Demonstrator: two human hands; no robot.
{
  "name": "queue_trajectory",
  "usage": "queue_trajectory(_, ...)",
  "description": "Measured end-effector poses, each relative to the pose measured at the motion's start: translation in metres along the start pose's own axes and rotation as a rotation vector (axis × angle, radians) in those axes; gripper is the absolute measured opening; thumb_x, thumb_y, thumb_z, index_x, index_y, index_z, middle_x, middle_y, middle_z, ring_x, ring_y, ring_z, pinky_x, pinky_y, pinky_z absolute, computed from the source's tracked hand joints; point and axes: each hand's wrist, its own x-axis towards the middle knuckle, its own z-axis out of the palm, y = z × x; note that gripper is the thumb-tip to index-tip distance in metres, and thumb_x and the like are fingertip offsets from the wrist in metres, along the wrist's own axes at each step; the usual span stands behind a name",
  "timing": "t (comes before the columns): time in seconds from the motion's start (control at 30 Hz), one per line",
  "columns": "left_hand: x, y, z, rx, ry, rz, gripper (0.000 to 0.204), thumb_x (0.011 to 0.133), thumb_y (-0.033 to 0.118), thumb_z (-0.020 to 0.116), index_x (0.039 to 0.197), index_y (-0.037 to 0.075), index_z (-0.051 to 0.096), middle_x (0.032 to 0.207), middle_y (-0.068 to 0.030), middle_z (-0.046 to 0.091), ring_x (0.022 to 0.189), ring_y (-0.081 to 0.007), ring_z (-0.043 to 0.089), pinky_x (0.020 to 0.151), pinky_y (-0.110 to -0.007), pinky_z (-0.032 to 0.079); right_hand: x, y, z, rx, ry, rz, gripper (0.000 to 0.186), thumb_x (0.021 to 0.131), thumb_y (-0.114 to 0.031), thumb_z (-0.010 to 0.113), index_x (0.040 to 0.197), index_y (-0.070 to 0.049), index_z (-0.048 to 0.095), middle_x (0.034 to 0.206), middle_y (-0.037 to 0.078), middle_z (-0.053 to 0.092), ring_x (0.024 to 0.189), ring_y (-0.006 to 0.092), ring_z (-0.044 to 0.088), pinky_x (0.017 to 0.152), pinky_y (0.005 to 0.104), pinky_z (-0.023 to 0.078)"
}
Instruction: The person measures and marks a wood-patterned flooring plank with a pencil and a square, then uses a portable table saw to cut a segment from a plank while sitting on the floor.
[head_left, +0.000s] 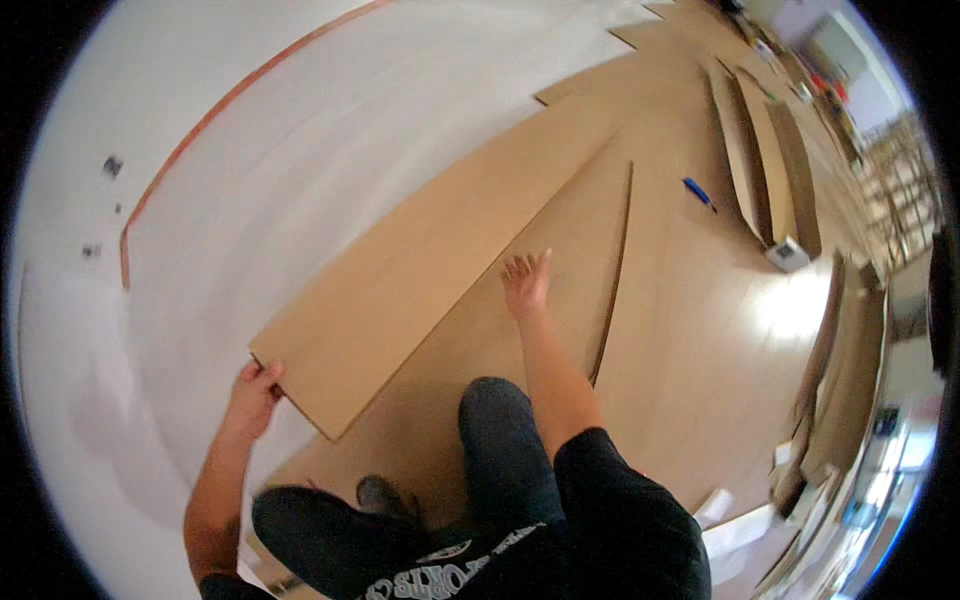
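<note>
Flooring plank (430,260) was seen lying aslant across the middle of the frame, its near end at lower left; its far end was blurred into the boards at upper centre and could not be made out. Its near left corner was clamped in the left hand (255,395), and whatever part of the grip lay beneath was hidden by the wood. The right hand (527,285) was held with its fingers spread apart, just beside the plank's long edge; whether anything was touched by it could not be told. Whitish sheeting (330,180) was spread over the upper left, partly covered by the plank. A slim blue tool (699,193) was seen on the wood floor (690,330) at upper right, its kind blurred. Long brown strips (785,140) were stacked farther right. One shoe (378,495) was partly hidden at the bottom.
</note>
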Motion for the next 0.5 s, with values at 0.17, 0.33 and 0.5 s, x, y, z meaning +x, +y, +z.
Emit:
queue_trajectory(0.17,-0.103,-0.009,-0.027,0.175,0.078,0.264,0.039,0.095,0.024,0.065,0.128,0.005,0.057,0.116,-0.0019,0.064,0.105,-0.0136,0.059,0.094,-0.033,0.048,-0.02,-0.029,0.072,0.026,-0.185,0.179,0.092,0.095,-0.06,0.055,0.158,-0.007,0.014,0.162,0.019,0.02,0.148,0.0357,0.024,0.12,0.0526,0.022)
queue_trajectory(0.33,-0.172,-0.088,-0.132,0.326,0.267,0.265,0.034,0.093,0.021,0.063,0.122,0.003,0.059,0.099,0.0007,0.06,0.091,-0.0106,0.053,0.085,-0.029,0.045,-0.142,0.029,0.114,-0.452,-0.293,0.043,0.089,0.095,-0.066,0.047,0.16,-0.014,0.016,0.167,0.012,0.01,0.151,0.0349,0.016,0.119,0.0617,0.006)
queue_trajectory(0.5,-0.188,-0.151,-0.151,0.715,0.129,0.085,0.042,0.09,0.039,0.074,0.109,0.001,0.065,0.091,-0.0066,0.068,0.082,-0.0179,0.06,0.073,-0.037,0.051,-0.153,-0.011,0.11,-0.396,-0.625,-0.25,0.077,0.099,-0.059,0.043,0.157,-0.011,0.025,0.162,0.011,0.026,0.147,0.0315,0.024,0.121,0.0523,0.016)
